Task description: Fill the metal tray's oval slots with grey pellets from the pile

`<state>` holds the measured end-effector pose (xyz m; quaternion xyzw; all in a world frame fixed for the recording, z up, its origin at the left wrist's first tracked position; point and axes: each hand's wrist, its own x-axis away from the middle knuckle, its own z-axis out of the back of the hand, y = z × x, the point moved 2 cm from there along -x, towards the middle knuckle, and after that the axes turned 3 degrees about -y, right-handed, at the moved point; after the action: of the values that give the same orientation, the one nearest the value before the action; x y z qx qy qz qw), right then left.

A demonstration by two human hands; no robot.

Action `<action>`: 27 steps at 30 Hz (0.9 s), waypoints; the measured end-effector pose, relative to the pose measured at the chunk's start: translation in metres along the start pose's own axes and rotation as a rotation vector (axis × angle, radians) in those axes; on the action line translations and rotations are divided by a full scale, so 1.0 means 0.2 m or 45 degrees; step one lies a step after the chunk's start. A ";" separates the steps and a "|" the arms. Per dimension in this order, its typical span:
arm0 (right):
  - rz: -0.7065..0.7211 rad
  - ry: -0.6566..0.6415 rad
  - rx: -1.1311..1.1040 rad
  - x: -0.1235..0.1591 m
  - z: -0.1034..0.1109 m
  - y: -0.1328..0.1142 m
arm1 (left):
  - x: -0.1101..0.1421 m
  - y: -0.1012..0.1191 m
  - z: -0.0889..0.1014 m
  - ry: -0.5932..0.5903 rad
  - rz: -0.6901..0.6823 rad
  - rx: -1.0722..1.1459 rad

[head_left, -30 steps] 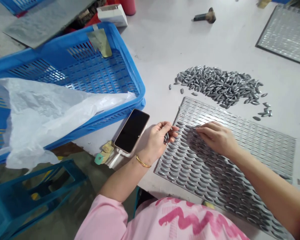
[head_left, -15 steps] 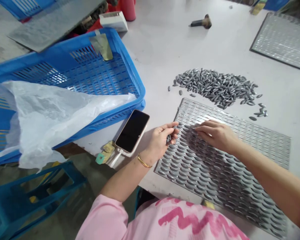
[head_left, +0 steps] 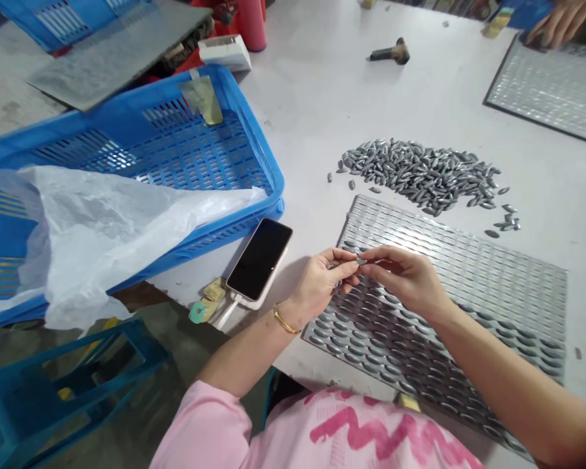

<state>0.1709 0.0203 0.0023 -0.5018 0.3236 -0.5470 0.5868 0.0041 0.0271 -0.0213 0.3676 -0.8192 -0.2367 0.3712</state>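
My left hand (head_left: pixel 328 273) is closed around a few small grey oval pieces above the left edge of the moulded tray. One grey oval piece (head_left: pixel 361 261) sits at its thumb and fingertip. My right hand (head_left: pixel 405 277) pinches at that same piece, its fingertips meeting the left ones. Beneath both hands lies the grey tray (head_left: pixel 508 280) with rows of slots. Oval pieces (head_left: pixel 385 358) fill the nearer rows, while the far rows show bare slots. Behind the tray spreads a loose pile of the same oval pieces (head_left: pixel 420 172).
A blue crate (head_left: pixel 268 156) holding a white plastic bag (head_left: pixel 107 228) stands at left. Near it lies a phone (head_left: pixel 260 259) with a cable. A dark tool (head_left: pixel 389 52) lies at the back. Another person's hand (head_left: pixel 564 25) touches a second tray (head_left: pixel 551 91). A blue-green stool (head_left: pixel 78 391) stands below.
My right hand has moved left from the tray's slots to meet my left hand at a piece. Another person's hand has come into view at the upper right.
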 end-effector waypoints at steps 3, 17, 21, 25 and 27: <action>-0.070 0.021 -0.289 0.00 -0.01 -0.02 | 0.01 0.01 -0.01 -0.001 0.033 -0.003; 0.287 0.083 0.980 0.15 0.37 0.19 | 0.00 0.10 0.05 0.426 0.034 0.513; 0.378 -0.024 1.145 0.12 0.34 0.22 | 0.00 0.08 0.05 0.459 0.036 0.391; 0.450 -0.112 1.256 0.09 0.34 0.23 | -0.02 0.07 0.06 0.400 0.021 0.338; 0.456 -0.124 1.261 0.07 0.34 0.23 | -0.02 0.07 0.06 0.349 -0.013 0.333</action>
<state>0.2510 0.0184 -0.0199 -0.1263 0.0794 -0.5016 0.8522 -0.0088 0.0399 -0.0205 0.4456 -0.7829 -0.0779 0.4272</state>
